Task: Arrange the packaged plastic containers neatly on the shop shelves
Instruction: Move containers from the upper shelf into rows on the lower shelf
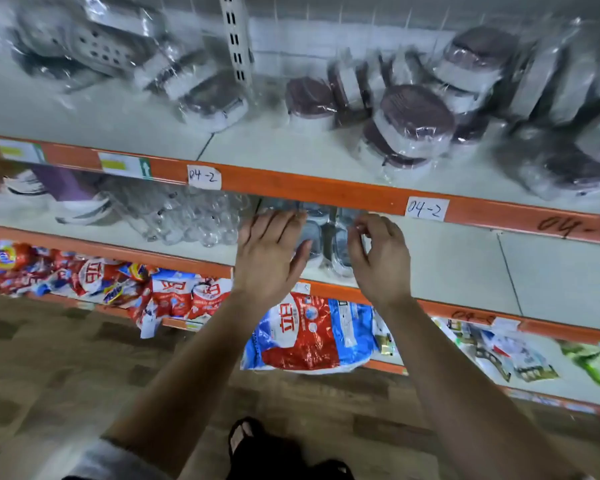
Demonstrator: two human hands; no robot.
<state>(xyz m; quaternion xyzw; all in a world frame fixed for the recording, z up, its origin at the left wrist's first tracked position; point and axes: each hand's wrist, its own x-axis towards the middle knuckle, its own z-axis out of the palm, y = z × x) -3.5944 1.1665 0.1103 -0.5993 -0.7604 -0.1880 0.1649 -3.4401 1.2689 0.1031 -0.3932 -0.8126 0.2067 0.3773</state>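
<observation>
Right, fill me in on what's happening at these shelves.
A person is tidying stock. Both hands reach onto the middle shelf. The left hand lies flat, fingers straight, against the wrapped containers, while the right hand pinches their clear wrapping with curled fingers. On the upper shelf, brown-lidded containers lie in a jumble, not yet straightened. Detergent bags sit below.

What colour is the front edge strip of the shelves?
Orange. The edge strip shows best in the head view.
</observation>
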